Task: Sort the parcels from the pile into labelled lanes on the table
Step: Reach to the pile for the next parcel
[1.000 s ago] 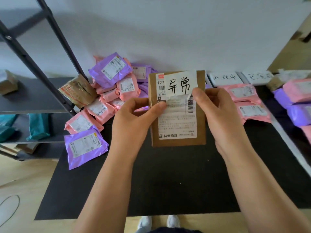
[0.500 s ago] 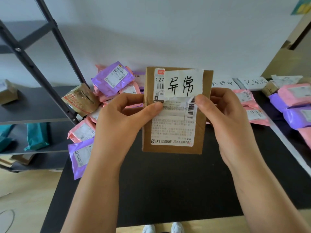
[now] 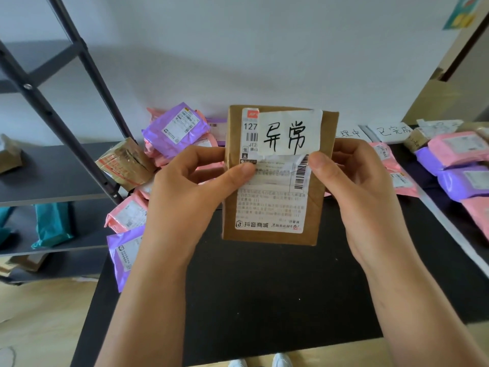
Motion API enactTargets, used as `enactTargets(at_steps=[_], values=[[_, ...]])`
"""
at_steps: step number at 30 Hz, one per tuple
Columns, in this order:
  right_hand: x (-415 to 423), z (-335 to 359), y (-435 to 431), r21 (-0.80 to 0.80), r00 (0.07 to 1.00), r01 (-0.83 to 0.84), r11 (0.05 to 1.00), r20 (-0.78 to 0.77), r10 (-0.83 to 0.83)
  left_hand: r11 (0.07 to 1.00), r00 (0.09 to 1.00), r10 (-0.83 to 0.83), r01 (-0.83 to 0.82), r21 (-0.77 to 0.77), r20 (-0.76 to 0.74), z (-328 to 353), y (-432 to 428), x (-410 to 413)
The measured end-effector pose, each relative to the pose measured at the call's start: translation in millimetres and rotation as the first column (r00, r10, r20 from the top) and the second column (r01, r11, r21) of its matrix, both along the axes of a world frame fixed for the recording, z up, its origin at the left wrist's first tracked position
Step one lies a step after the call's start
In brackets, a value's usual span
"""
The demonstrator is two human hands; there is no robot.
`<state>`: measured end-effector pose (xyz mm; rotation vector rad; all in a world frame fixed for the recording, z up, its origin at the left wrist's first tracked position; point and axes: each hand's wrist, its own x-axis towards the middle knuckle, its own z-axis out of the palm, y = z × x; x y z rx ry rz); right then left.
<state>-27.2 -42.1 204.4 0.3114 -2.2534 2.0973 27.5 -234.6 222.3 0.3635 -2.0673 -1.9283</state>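
Dark metal shelving (image 3: 39,170) is standing at the far left, and teal bags (image 3: 53,225) are lying on its lower board. Just right of its slanted post, a brown taped box (image 3: 124,164) is leaning against the pile (image 3: 172,128) of pink and purple parcels. This pile is lying on the back left part of the black table (image 3: 264,287), close to the wall. The left hand (image 3: 190,189) is covering part of the pile. This hand is grasping the left edge of a brown cardboard parcel (image 3: 321,202), with the thumb on the printed label and the fingers curled behind. The parcel is being held upright in the air above the middle of the table. A white slip (image 3: 289,135) with two handwritten characters is lying over the top of the label. The right hand (image 3: 362,186) is gripping the right edge of the parcel, its thumb pressing just under the slip. The parcel and this hand are hiding part of the white lane signs (image 3: 391,131) at the back and of the pink parcels (image 3: 399,178) lying before them. At the far right a heap (image 3: 455,165) of pink and purple parcels is lying.
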Motion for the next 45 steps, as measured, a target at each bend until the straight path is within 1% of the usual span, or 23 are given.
enactTargets(at_steps=[5, 8, 12, 16, 18, 21, 24, 26, 30, 33, 36, 39, 41, 43, 45], values=[[4.3, -6.3, 0.9, 0.029, 0.997, 0.035, 0.999, 0.068, -0.037, 0.997, 0.997, -0.034, 0.029, 0.07, 0.066, -11.7, 3.4, -9.3], [8.0, -14.5, 8.2, 0.053, 0.99, 0.074, 0.996, 0.115, -0.08, 0.992, 0.989, -0.096, 0.086, 0.095, 0.113, -25.8, 10.3, -19.9], [16.9, -28.4, 24.7, 0.079, 0.965, 0.192, 0.978, 0.165, -0.203, 0.975, 0.958, -0.212, 0.194, 0.107, 0.192, -45.9, 29.8, -34.7], [30.3, -42.7, 50.2, 0.109, 0.91, 0.329, 0.938, 0.23, -0.345, 0.951, 0.92, -0.309, 0.296, 0.09, 0.241, -60.8, 61.4, -45.8], [37.9, -46.0, 69.2, 0.142, 0.877, 0.381, 0.914, 0.258, -0.406, 0.932, 0.894, -0.361, 0.354, 0.078, 0.265, -63.9, 83.4, -48.2], [51.1, -49.1, 105.6, 0.171, 0.834, 0.457, 0.873, 0.258, -0.487, 0.898, 0.86, -0.424, 0.441, 0.005, 0.283, -64.6, 124.6, -49.3], [66.7, -51.0, 149.4, 0.15, 0.799, 0.525, 0.838, 0.252, -0.546, 0.863, 0.828, -0.471, 0.504, -0.036, 0.304, -63.1, 174.4, -47.6], [75.4, -51.5, 183.1, 0.14, 0.79, 0.547, 0.825, 0.241, -0.564, 0.845, 0.813, -0.494, 0.532, -0.049, 0.307, -62.0, 210.8, -45.5], [89.7, -53.9, 261.3, 0.204, 0.787, 0.55, 0.81, 0.196, -0.585, 0.821, 0.797, -0.533, 0.569, -0.056, 0.285, -64.8, 294.5, -35.3], [105.5, -58.8, 323.9, 0.211, 0.744, 0.595, 0.776, 0.222, -0.631, 0.77, 0.753, -0.59, 0.634, -0.078, 0.292, -68.2, 361.5, -24.5], [123.9, -62.5, 381.4, 0.164, 0.714, 0.631, 0.758, 0.259, -0.651, 0.673, 0.672, -0.67, 0.729, -0.122, 0.316, -73.5, 419.3, -14.8], [136.1, -66.4, 431.6, 0.126, 0.683, 0.674, 0.728, 0.266, -0.68, 0.597, 0.588, -0.749, 0.799, -0.074, 0.306, -80.2, 466.1, -10.0], [139.8, -70.8, 458.4, 0.118, 0.662, 0.698, 0.706, 0.27, -0.7, 0.551, 0.542, -0.777, 0.832, -0.073, 0.32, -83.3, 492.2, -10.2], [139.4, -75.5, 480.7, 0.114, 0.642, 0.718, 0.687, 0.274, -0.716, 0.516, 0.515, -0.784, 0.851, -0.099, 0.346, -84.7, 516.0, -13.7], [134.0, -80.2, 501.5, 0.109, 0.628, 0.73, 0.675, 0.283, -0.725, 0.501, 0.506, -0.784, 0.858, -0.113, 0.361, -89.0, 539.1, -22.3]])
